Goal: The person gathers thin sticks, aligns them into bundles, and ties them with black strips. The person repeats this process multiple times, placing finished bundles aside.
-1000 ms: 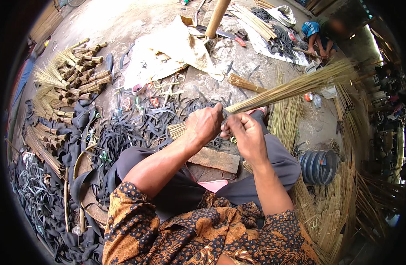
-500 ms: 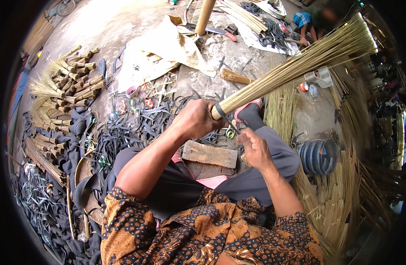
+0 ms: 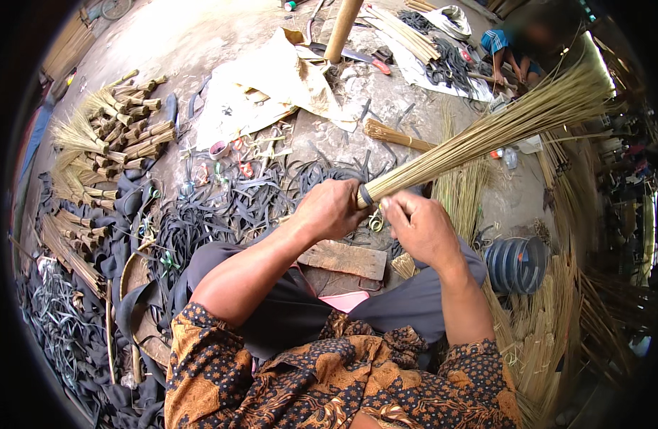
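Note:
A long bundle of thin straw-coloured sticks (image 3: 479, 143) slants from the middle up to the upper right, its thin tips fanning out. My left hand (image 3: 332, 209) is closed round the bundle's thick butt end. Just beyond those fingers a dark strip, wound as a band (image 3: 364, 195), circles the sticks. Close below the bundle, right of the band, my right hand (image 3: 427, 229) is closed with its fingers curled in. What sits between those fingers is hidden. A worn wooden block (image 3: 343, 259) lies below, between my crossed legs.
Black rubber strips (image 3: 232, 207) litter the ground at left, below several short stick bundles (image 3: 125, 132). At right are a blue ribbed coil (image 3: 515, 264) and loose long sticks (image 3: 540, 329). A red-handled knife (image 3: 365, 58) lies beside a post (image 3: 342, 32). Another person (image 3: 511, 53) crouches far right.
The bundle has tilted flatter and its butt end has come slightly lower. My right hand has moved up towards the bundle. The dark strip's loose end, visible before, is now hidden.

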Tool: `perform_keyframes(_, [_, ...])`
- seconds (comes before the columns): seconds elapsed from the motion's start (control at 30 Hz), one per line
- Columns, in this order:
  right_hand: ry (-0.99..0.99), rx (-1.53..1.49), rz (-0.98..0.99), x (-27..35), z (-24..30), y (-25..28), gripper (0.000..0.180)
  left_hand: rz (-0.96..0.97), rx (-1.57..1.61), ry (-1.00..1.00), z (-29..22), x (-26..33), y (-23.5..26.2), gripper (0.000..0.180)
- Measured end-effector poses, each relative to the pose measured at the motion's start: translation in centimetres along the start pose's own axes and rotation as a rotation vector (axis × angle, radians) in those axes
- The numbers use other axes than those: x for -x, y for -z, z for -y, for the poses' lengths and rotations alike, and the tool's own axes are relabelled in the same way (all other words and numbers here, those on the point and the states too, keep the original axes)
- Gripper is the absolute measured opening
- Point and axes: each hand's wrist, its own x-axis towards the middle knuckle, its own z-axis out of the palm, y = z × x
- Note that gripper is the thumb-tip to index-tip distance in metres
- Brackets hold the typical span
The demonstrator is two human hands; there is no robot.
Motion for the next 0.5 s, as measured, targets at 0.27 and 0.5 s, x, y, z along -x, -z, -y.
perform_keyframes(0.27, [-0.111, -0.239, 0.042, -5.7, 2.6, -2.9, 0.035, -0.227, -0.252, -0.041, 1.8, -0.5, -2.3, 0.021])
perform_keyframes(0.5, [-0.149, -0.955, -0.101, -1.4, 1.2, -6.6, 0.037, -0.244, -0.292, 0.062, 3.2, -1.7, -2.0, 0.024])
